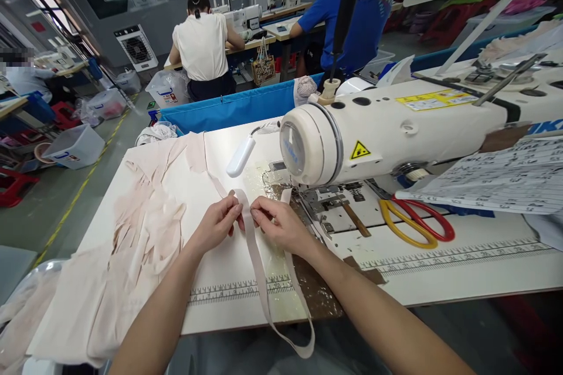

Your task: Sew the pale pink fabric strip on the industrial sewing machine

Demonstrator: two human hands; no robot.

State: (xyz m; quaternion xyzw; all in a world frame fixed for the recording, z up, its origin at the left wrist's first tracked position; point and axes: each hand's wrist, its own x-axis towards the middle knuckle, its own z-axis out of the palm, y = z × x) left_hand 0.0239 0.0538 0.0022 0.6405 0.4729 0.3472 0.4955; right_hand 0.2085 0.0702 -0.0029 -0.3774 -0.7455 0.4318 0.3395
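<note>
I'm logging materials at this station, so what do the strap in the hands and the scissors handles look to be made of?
Strap: soft pale woven band, probably elastic; it droops limply off the table edge. Scissors: glossy handles, one red, one yellow, likely plastic. Both hands, left hand and right hand, pinch the strap.

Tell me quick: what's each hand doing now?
Left hand: closed, pinching the pale pink elastic strip.
Right hand: closed, pinching the same strip.

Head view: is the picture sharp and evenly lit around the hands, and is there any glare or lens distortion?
Head view: left hand, right hand and the pale pink elastic strap are sharp under even light; glare glints off the clear plastic sheet on the white sewing table; wide-angle distortion bows the white sewing machine and table edges.
</note>
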